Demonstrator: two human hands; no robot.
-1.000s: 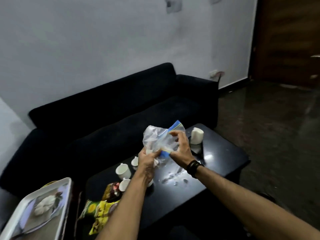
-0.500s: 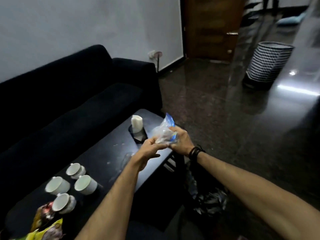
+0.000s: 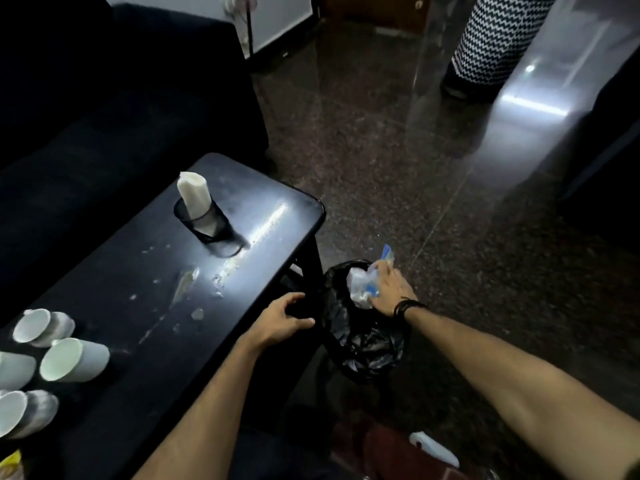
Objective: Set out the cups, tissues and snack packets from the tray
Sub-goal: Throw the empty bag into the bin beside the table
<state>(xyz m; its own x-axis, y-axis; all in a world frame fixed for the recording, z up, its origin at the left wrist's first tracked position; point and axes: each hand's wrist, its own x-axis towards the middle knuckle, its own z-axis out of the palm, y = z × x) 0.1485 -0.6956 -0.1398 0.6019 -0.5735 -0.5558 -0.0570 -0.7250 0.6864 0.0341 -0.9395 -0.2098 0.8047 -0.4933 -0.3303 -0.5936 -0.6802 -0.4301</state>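
**Wrapper held over the bin**

Beside the bench's (image 3: pixel 145 306) near right corner, a bin (image 3: pixel 363 344) lined with a black bag stands on the dark floor. The right hand (image 3: pixel 389 289) is over its mouth, grip pinching a crumpled clear wrapper (image 3: pixel 360 287) with blue print; one blue corner sticks up past the fingers. The wrapper is scrunched and looks empty. A dark band circles that wrist. The left hand (image 3: pixel 280 318) is at the bin's rim just below the bench edge, fingers curled around the black liner.

On the bench, white tissues (image 3: pixel 194 194) stand rolled upright in a black mesh holder (image 3: pixel 207 221) near the far end. Four white cups (image 3: pixel 69 360) cluster at the near left edge. A yellow snack packet (image 3: pixel 12 464) shows only as a corner at the frame's lower left. Smears and crumbs mark the glossy bench top between the holder and the cups.
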